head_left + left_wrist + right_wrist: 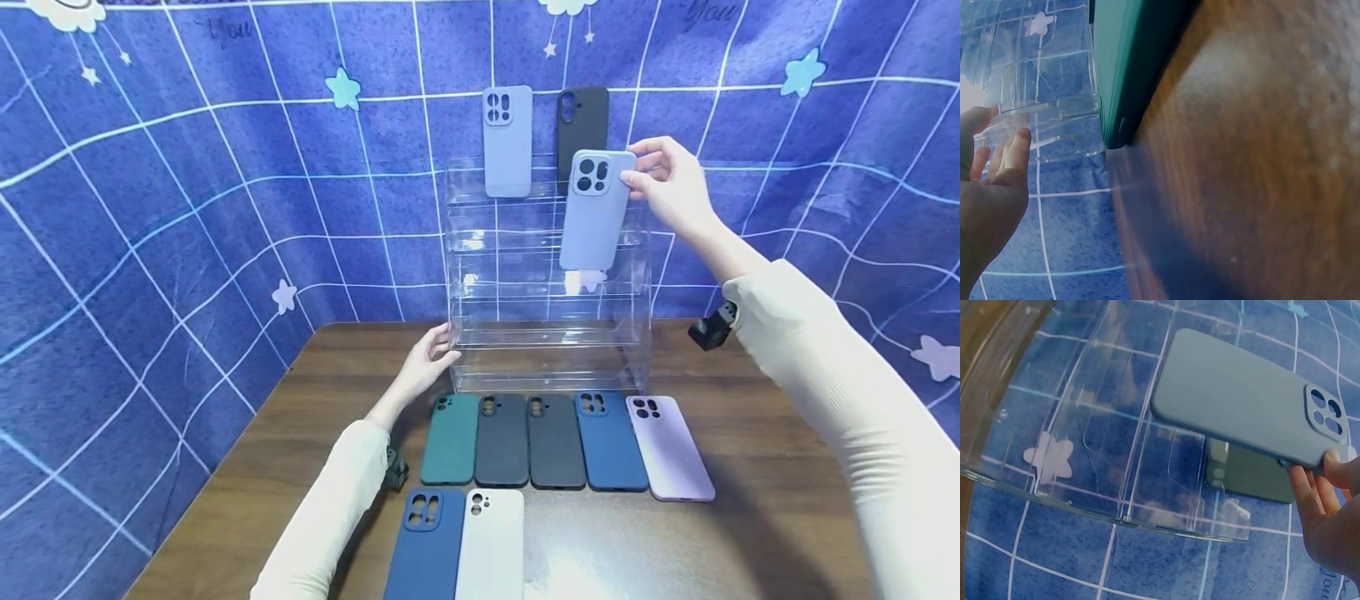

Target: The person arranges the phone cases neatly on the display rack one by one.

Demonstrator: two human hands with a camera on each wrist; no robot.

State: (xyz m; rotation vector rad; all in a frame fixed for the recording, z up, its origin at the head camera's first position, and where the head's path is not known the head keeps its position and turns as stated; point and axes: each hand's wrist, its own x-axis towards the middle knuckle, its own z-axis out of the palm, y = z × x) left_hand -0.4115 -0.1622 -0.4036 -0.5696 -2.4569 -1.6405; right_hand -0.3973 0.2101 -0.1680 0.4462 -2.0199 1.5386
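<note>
My right hand [671, 185] pinches a light blue phone case [596, 221] by its upper right edge, thumb on its back face. The case is tilted in front of the upper tiers of a clear acrylic display rack [551, 337]. On the top tier stand another light blue phone case [508, 154] and a black phone case [581, 117]; the held case hides part of the black one. Low on the rack's left side, my left hand [423, 364] holds the side edge between thumb and fingers. The left wrist view shows this left hand [997, 190] near a green phone case [1132, 69].
Before the rack lie the green case [450, 442], two dark cases [502, 442], a blue case [613, 446] and a lilac case [675, 454]. Nearer are a dark blue case [425, 542] and a white case [491, 542]. A patterned blue cloth [360, 208] hangs behind the wooden table [247, 492].
</note>
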